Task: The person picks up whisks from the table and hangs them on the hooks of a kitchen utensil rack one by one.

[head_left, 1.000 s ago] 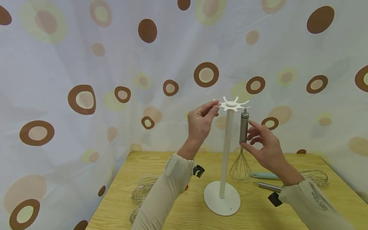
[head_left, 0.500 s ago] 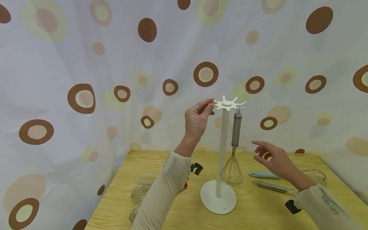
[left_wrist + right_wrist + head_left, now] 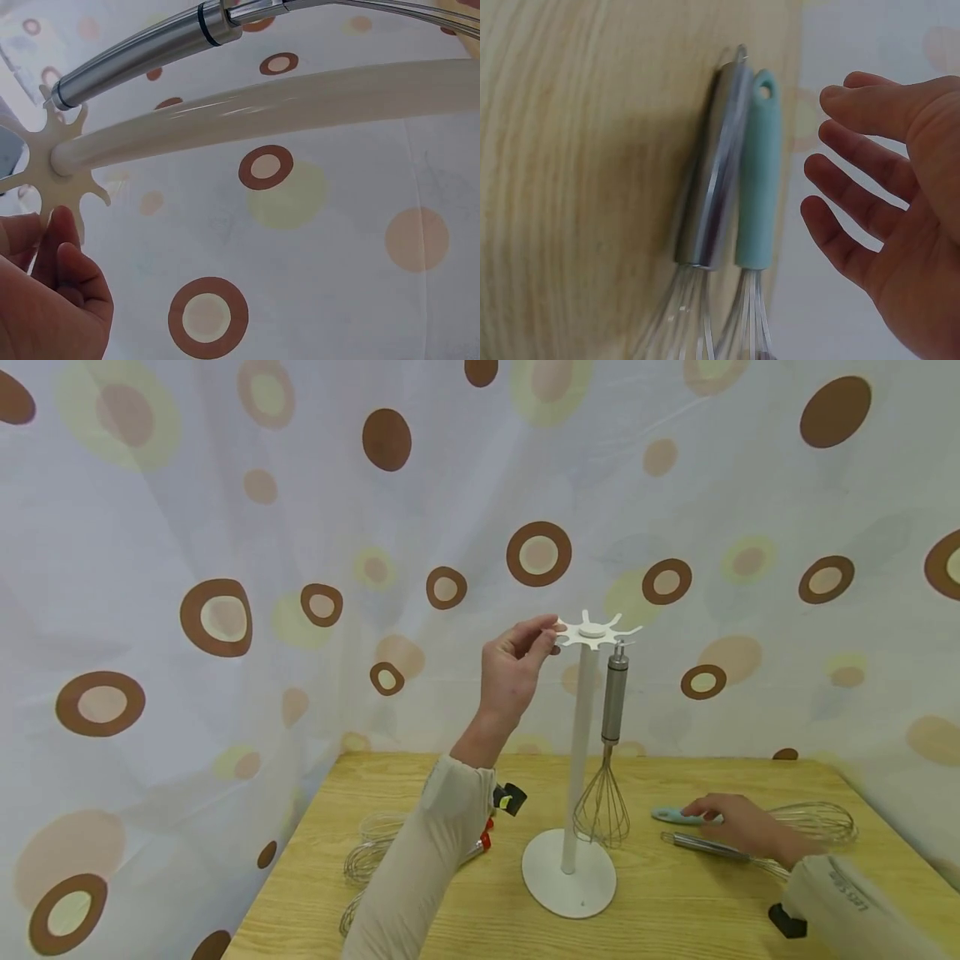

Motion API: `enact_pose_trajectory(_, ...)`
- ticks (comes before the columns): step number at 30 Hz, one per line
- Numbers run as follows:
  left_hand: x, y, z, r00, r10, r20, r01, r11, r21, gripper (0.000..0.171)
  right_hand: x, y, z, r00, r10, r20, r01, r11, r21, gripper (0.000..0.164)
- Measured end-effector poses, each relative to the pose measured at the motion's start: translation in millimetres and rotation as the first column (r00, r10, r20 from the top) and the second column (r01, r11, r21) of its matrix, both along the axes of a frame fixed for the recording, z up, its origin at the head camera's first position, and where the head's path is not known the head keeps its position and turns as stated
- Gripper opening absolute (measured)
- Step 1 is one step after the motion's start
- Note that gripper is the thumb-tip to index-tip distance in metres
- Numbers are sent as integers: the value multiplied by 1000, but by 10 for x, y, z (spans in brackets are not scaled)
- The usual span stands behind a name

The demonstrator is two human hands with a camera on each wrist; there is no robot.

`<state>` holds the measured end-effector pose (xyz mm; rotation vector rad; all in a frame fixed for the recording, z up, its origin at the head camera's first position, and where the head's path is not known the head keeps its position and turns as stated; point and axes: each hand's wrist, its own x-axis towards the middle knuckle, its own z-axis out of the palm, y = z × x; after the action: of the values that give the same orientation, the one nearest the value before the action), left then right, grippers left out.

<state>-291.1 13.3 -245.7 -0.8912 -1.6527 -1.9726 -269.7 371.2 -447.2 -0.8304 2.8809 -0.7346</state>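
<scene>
A white stand with a star-shaped hook top rises from a round base on the wooden table. My left hand pinches one arm of that hook top between thumb and fingers. From the opposite side of the top hangs a whisk with a steel handle, wires downward. Over the table at the right, my right hand hovers with relaxed fingers, holding nothing. Below it lie a whisk with a light blue handle and another steel-handled whisk, side by side in the right wrist view.
Several wire whisks lie at the left of the table, partly hidden by my left sleeve. Red-tipped handles show beside that forearm. A dotted curtain hangs behind the wooden table.
My right hand has let go of the hanging steel-handled whisk and moved down and right to the whisks lying on the table. My left hand keeps its pinch on the stand, which has shifted slightly left.
</scene>
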Motion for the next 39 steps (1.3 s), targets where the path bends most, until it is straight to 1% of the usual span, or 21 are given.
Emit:
enact_pose_trajectory(2,29,-13,7,1000,-3,-2,3,1000,-13,26,-1,31,-58,999,-6,39,5,1000,2,28)
enact_pose_trajectory(4,54,-27,12,1000,2,0,-2,1000,-30,26,-11,49,-97,998,-8,60,7,1000,12,27)
enact_pose_trajectory(8,103,-48,36,1000,12,1,-12,998,-55,23,-13,65,-128,988,-20,155,20,1000,2,29)
enact_pose_trajectory(10,125,-56,37,1000,15,-3,-16,998,-64,22,-11,80,-144,982,-16,186,16,1000,0,29)
enact_pose_trajectory(12,146,-59,33,1000,17,-11,-18,997,-71,22,-9,101,-167,983,-10,184,9,1000,6,29)
enact_pose_trajectory(15,183,-64,16,999,22,-24,-24,997,-80,23,-8,155,-217,989,19,148,-22,1000,21,30)
enact_pose_trajectory(23,241,-40,-28,997,0,-74,-7,996,-88,25,-21,258,-302,991,56,120,-60,998,29,28)
enact_pose_trajectory(28,253,-13,-23,996,45,-80,-53,993,-109,23,-19,264,-344,993,66,103,-69,997,30,31)
enact_pose_trajectory(31,246,9,-24,994,74,-81,-82,991,-102,21,-19,259,-359,994,60,94,-64,997,38,34)
enact_pose_trajectory(34,240,23,-26,992,92,-91,-100,991,-87,19,-17,238,-360,994,47,98,-52,998,48,36)
enact_pose_trajectory(39,237,43,-38,990,108,-96,-115,991,-71,19,7,202,-361,990,44,130,-48,998,28,38)
